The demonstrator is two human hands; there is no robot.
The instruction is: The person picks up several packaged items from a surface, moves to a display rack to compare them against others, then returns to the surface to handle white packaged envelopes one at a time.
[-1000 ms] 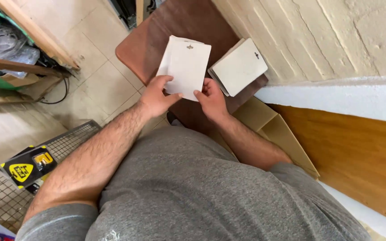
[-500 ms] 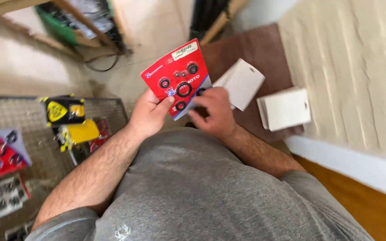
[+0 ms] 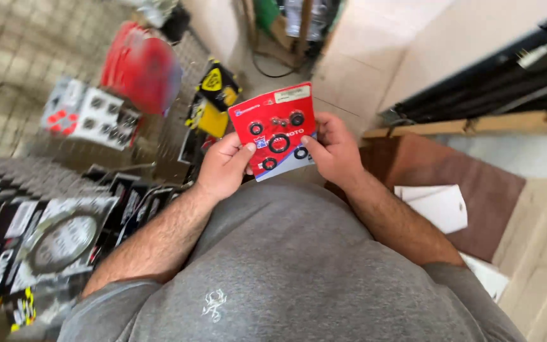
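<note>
Two hands gripping one red blister card of black rubber rings (image 3: 275, 130) in front of a grey shirt (image 3: 286, 266): left hand (image 3: 223, 166) pinching the card's left edge with thumb on its face, right hand (image 3: 332, 149) closed on the right edge likewise. Card upright, facing up, held in mid-air above the tiled floor (image 3: 356, 57). Left: wire rack (image 3: 178, 136) with hanging yellow-and-black packs (image 3: 215, 92) and black gasket packages (image 3: 58, 237); right: white cards (image 3: 438, 206) lying on a brown mat (image 3: 482, 183).
</note>
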